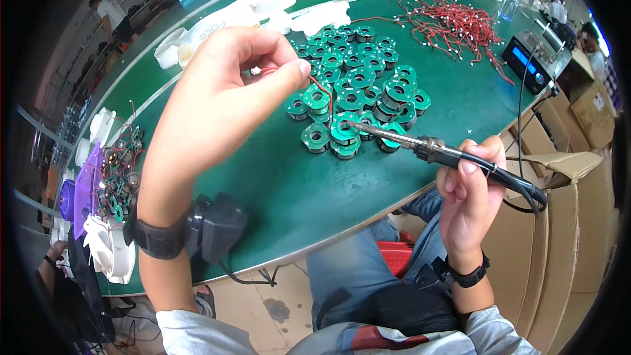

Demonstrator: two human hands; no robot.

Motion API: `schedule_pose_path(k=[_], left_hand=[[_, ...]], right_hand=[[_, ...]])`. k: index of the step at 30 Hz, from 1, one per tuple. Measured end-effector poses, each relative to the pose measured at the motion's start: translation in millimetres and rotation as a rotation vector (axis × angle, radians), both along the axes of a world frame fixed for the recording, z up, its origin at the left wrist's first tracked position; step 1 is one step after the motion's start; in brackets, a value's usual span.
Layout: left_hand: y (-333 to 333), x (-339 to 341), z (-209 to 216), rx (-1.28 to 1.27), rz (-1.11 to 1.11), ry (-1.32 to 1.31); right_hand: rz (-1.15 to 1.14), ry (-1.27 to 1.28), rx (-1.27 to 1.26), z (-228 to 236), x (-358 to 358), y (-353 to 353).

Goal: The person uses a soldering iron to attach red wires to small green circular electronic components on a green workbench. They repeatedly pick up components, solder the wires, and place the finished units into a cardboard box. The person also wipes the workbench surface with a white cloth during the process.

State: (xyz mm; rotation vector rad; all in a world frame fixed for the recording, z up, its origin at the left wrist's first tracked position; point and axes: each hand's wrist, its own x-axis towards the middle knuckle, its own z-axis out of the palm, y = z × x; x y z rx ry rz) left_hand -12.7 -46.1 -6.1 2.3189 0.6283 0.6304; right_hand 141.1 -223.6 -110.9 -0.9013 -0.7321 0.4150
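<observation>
My left hand [246, 75] pinches a thin red wire [327, 92] between thumb and forefinger, and a small white connector [256, 71] pokes out of the grip. The wire runs down to a green ring-shaped circuit board [344, 133] on a stacked coil core. In my right hand [474, 187] is a soldering iron [437, 151], held like a pen with its tip at that board; whether it touches the wire end is too small to tell. Several more green ring boards [360, 77] on coil cores sit clustered behind, some stacked.
A tangle of red wires [453, 26] lies at the far right, near a black soldering station [526, 66] with a lit blue display. White plastic housings [266, 0] stand at the back. Wired boards [118, 177] lie at the left, and cardboard boxes [559, 223] stand right of the table.
</observation>
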Motion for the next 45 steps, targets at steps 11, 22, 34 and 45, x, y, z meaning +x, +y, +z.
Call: schedule_pose_path(k=[11,22,34,45], left_hand=[[-1.8,-2.1,3.2,-0.012,-0.017,0.003],[-1.9,-0.9,0.4,-0.01,-0.029,-0.02],[-5.1,0.8,-1.3,-0.023,-0.021,-0.061],[-4.4,0.9,-1.4,-0.01,-0.016,-0.048]], right_hand=[[0.086,0.019,0.087,-10.8,-4.1,7.4],[0.082,0.024,0.059,-10.3,-6.7,7.2],[0.103,-0.017,0.034,-8.8,-7.6,6.1],[0.106,-0.033,0.041,-9.5,-7.8,6.4]])
